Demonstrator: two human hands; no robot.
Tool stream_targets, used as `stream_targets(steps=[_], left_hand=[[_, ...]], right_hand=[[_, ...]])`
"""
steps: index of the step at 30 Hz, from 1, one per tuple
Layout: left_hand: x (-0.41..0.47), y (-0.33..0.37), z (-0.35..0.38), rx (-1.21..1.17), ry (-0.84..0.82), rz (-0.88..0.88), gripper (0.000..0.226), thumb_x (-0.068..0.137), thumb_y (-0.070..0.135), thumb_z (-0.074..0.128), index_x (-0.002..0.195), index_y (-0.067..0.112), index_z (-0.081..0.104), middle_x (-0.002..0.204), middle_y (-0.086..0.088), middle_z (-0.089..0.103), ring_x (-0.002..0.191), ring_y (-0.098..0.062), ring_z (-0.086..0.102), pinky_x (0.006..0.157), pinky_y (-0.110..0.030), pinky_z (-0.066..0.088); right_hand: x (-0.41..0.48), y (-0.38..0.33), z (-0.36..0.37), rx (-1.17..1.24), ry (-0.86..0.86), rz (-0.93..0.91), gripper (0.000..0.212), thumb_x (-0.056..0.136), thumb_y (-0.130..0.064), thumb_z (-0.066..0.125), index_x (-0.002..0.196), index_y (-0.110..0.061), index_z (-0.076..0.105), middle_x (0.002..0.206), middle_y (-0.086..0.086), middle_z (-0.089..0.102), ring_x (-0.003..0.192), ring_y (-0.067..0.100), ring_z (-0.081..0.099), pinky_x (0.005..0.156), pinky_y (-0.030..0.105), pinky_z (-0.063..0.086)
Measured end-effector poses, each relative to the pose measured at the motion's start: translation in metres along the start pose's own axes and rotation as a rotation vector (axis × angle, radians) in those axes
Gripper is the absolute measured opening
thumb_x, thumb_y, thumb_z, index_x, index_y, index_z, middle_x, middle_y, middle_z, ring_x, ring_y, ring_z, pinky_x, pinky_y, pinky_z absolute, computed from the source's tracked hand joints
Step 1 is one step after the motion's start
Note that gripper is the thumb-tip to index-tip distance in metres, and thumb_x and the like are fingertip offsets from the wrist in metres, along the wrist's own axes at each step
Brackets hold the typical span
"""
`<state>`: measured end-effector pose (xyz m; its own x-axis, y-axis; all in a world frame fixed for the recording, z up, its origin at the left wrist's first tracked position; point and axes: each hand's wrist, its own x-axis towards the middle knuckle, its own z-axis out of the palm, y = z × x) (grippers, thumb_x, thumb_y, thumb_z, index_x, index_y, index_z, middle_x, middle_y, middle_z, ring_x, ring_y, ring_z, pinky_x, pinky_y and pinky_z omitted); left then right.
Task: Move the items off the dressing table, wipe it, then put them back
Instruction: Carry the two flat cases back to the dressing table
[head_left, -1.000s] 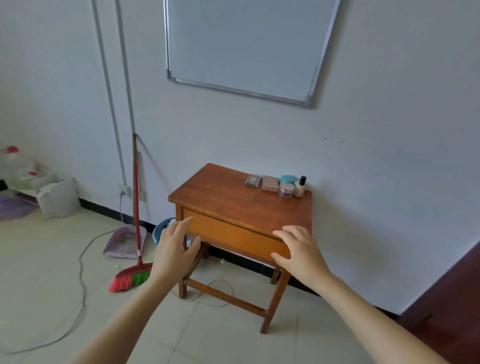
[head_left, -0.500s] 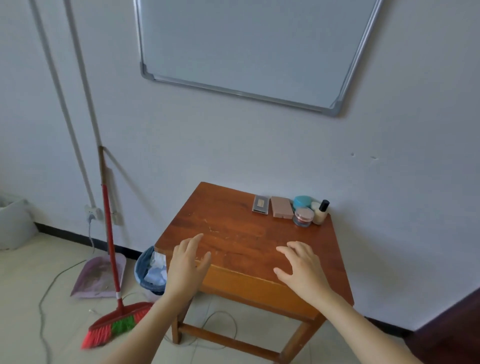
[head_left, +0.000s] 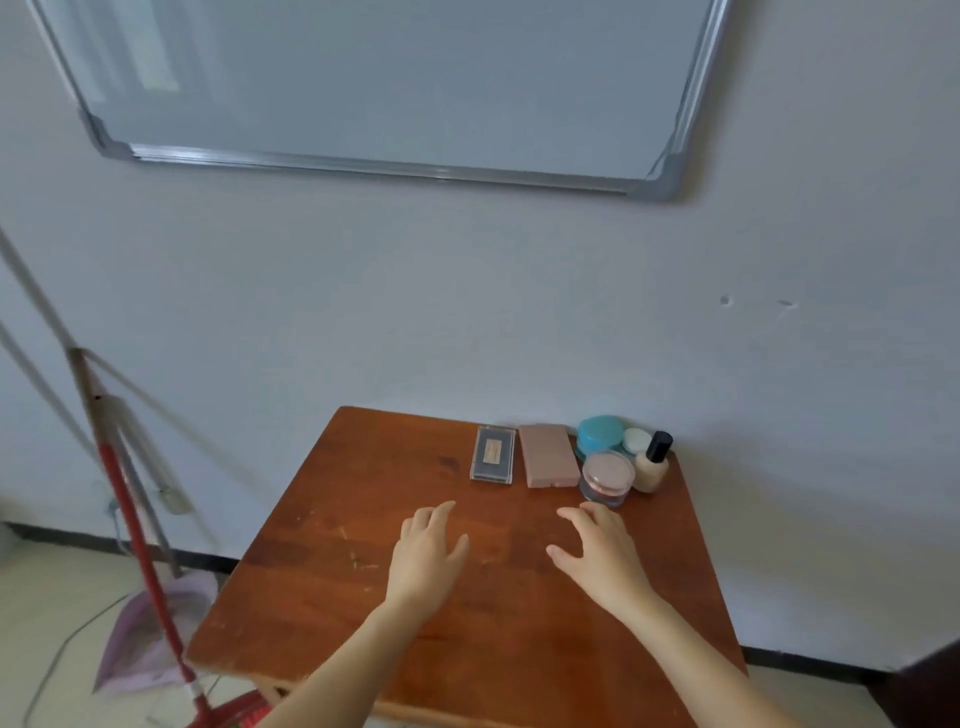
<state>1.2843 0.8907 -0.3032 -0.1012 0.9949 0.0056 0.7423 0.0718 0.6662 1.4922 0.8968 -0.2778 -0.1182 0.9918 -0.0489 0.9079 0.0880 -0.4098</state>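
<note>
At the far left a red-handled broom (head_left: 136, 535) leans against the white wall (head_left: 467, 312), and a lilac dustpan (head_left: 156, 639) sits on the floor at its foot. High on the wall hangs a whiteboard (head_left: 363, 78) in a grey metal frame, its lower edge well above the furniture. Below it, set against the wall, is the reddish-brown wooden tabletop (head_left: 322, 582), marked with a few pale scratches towards the middle. The left hand (head_left: 427, 558) is over the centre of the tabletop, palm down, its fingers (head_left: 440, 515) straight and close together and gripping nothing; whether it touches the wood cannot be told. Ahead of it, near the back edge, lies a flat clear-lidded compact (head_left: 492, 456). Just beside that, on the right, lies a pink rectangular palette (head_left: 549, 456), also flat. The right hand (head_left: 605, 558) is likewise palm down over the tabletop, its fingers (head_left: 582, 518) loosely spread and empty. Its fingertips are near a low clear jar with a pink top (head_left: 607, 477) but apart from it. Behind that jar a teal round jar (head_left: 600, 435) sits close to the wall, with a small pale round lid (head_left: 637, 440) just to its right. At the far right of the group stands an upright cream bottle with a black cap (head_left: 652, 465), just beside the clear jar.
</note>
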Motion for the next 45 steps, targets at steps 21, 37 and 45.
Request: stream_targets(steps=[21, 37, 45], left_hand=[[0.162, 0.028, 0.094, 0.373, -0.107, -0.205, 0.072, 0.081, 0.056, 0.052, 0.138, 0.025, 0.020, 0.147, -0.005, 0.026, 0.135, -0.025, 0.023, 0.109, -0.039, 0.026], [0.151, -0.024, 0.024, 0.025, -0.035, -0.283, 0.077, 0.073, 0.029, 0.069, 0.138, 0.023, 0.028, 0.132, -0.006, 0.046, 0.120, -0.025, 0.035, 0.096, -0.039, 0.041], [0.154, -0.036, -0.021, -0.109, -0.052, -0.078, 0.075, 0.071, 0.027, 0.070, 0.135, 0.024, 0.031, 0.126, -0.004, 0.049, 0.116, -0.023, 0.038, 0.092, -0.037, 0.044]], right_hand=[[0.163, 0.016, 0.050, -0.048, -0.068, 0.137, 0.050, 0.094, -0.036, 0.042, 0.139, -0.019, 0.028, 0.153, 0.016, 0.012, 0.142, 0.034, 0.006, 0.115, 0.043, 0.013], [0.167, -0.007, 0.061, -0.027, -0.053, 0.325, 0.082, 0.083, -0.046, 0.055, 0.145, -0.021, 0.008, 0.152, 0.020, 0.005, 0.136, 0.037, 0.019, 0.110, 0.042, 0.024], [0.132, -0.059, 0.053, -0.025, 0.150, 0.333, 0.086, 0.080, -0.050, 0.056, 0.144, -0.023, 0.006, 0.149, 0.011, 0.014, 0.133, 0.030, 0.022, 0.110, 0.037, 0.025]])
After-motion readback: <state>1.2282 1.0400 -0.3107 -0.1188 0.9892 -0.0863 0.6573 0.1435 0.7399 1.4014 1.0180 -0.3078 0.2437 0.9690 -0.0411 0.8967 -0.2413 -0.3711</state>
